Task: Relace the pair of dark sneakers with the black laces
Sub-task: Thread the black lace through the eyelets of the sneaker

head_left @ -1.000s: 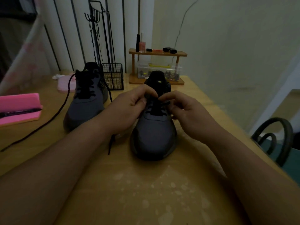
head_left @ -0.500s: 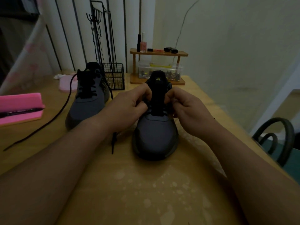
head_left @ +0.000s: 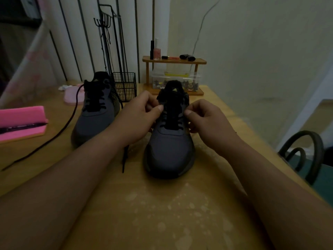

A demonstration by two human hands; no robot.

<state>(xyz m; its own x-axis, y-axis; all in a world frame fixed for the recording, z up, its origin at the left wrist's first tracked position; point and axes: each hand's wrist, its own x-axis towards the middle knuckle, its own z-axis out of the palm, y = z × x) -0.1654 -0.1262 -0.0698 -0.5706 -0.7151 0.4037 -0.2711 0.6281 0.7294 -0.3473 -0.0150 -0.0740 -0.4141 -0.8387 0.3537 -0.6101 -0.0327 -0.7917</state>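
The wooden bench (head_left: pixel 162 213) carries both shoes. The near sneaker (head_left: pixel 169 148) sits toe toward the person in the middle of it, and the far sneaker (head_left: pixel 93 121) stands back and to the left, well apart, beside a wire basket (head_left: pixel 126 87). The work is on the near one. The left hand (head_left: pixel 138 120) is closed at the left eyelet row, thumb pressed to forefinger. The right hand (head_left: pixel 207 120) is pinched shut the same way at the right row. From where I stand each seems to hold a run of the black lace (head_left: pixel 124 159), though the light is too dim to swear to the right one. A tail of that lace hangs below the left wrist onto the bench. I would judge this sneaker about half laced, with crossings over the lower tongue and the upper holes open. To do this step well, pull both sides level before going higher, so the crossings lie flat and the two ends come out even. Keep the tongue centred under them. Feed each tip through its hole from underneath, and steady the shoe with the other fingers so it does not slide. The far sneaker's loose lace (head_left: pixel 54 136) trails over the bench toward the left edge, so that shoe likely needs finishing too.
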